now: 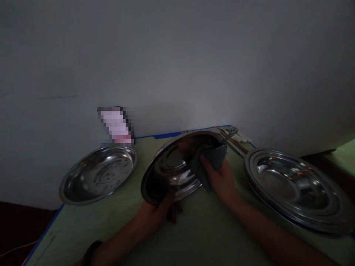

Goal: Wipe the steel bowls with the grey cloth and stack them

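Note:
A shiny steel basin is tilted up over the middle of the table, its hollow side facing me. My left hand grips its near-left rim, thumb on the inside and fingers underneath. In my right hand is a dark grey cloth, pressed against the basin's right inner side. A patterned end of the cloth sticks up past the far rim. The fingers of my right hand are largely hidden behind the cloth.
Another steel basin with spots inside stands at the left, a blurred-out phone behind it against the wall. Stacked steel basins sit at the right. Thin sticks lie at the back of the green table.

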The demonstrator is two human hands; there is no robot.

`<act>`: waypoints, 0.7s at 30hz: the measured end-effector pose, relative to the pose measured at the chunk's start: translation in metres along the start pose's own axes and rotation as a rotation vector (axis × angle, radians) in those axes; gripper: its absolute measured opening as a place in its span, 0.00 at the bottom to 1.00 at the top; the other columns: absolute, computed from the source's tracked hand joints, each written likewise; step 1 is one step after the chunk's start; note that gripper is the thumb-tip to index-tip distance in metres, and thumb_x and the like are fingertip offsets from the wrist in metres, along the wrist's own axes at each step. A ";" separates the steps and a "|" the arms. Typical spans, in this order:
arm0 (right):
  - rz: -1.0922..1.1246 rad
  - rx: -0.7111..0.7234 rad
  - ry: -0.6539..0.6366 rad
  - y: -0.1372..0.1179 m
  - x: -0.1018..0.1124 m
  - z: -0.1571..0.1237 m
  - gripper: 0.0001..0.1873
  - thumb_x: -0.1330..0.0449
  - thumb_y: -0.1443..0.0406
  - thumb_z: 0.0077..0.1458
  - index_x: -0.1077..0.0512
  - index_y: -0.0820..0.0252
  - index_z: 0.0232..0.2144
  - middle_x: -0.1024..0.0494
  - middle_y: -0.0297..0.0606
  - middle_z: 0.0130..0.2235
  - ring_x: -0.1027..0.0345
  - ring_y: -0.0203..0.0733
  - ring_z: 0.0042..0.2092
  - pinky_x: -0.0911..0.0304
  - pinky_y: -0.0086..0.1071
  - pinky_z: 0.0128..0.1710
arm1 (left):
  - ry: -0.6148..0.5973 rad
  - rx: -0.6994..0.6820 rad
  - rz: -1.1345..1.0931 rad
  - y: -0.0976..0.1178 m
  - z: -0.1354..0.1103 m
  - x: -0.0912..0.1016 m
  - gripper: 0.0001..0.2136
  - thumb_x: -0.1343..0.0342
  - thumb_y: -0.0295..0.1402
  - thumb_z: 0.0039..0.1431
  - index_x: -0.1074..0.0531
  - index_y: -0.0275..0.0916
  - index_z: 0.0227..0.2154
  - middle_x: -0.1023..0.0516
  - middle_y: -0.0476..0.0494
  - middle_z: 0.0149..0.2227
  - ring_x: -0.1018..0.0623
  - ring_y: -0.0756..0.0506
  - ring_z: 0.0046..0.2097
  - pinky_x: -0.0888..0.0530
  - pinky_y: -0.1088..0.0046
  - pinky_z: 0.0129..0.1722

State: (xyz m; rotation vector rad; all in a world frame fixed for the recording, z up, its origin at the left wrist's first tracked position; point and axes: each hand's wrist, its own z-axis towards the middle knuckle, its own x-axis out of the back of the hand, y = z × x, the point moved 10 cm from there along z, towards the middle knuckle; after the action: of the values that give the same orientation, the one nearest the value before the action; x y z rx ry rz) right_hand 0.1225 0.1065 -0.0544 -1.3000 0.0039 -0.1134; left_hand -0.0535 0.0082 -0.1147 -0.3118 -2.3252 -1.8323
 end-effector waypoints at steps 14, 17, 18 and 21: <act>0.009 -0.012 -0.136 -0.012 -0.014 -0.008 0.16 0.41 0.52 0.50 0.27 0.58 0.24 0.21 0.36 0.28 0.28 0.45 0.33 0.33 0.36 0.34 | 0.402 -0.114 0.290 0.032 -0.013 0.039 0.17 0.51 0.49 0.59 0.25 0.43 0.27 0.21 0.45 0.29 0.22 0.41 0.36 0.25 0.63 0.44; -0.035 0.056 -0.012 -0.023 0.005 -0.002 0.16 0.38 0.52 0.48 0.26 0.58 0.28 0.20 0.37 0.31 0.27 0.46 0.35 0.32 0.38 0.36 | 0.567 -0.327 0.282 0.052 -0.023 0.051 0.14 0.49 0.44 0.59 0.25 0.43 0.40 0.21 0.43 0.43 0.25 0.39 0.51 0.34 0.59 0.58; -0.027 0.055 0.013 -0.024 0.008 -0.003 0.16 0.38 0.51 0.48 0.25 0.58 0.30 0.19 0.38 0.33 0.27 0.47 0.36 0.32 0.39 0.38 | 0.553 -0.379 0.279 0.054 -0.023 0.050 0.15 0.49 0.44 0.59 0.25 0.42 0.42 0.21 0.43 0.45 0.26 0.39 0.52 0.35 0.58 0.59; 0.045 -0.029 -0.035 -0.016 -0.003 -0.013 0.18 0.41 0.51 0.51 0.25 0.59 0.34 0.19 0.38 0.37 0.26 0.47 0.41 0.33 0.39 0.43 | 0.487 -0.376 0.255 0.045 -0.018 0.043 0.15 0.48 0.44 0.58 0.25 0.42 0.43 0.20 0.43 0.42 0.23 0.39 0.48 0.31 0.59 0.56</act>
State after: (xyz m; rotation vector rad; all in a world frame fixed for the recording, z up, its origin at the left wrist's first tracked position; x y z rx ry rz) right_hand 0.1174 0.0904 -0.0429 -1.3295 0.0051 -0.0523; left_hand -0.0830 0.0035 -0.0576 -0.1702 -1.5484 -1.9387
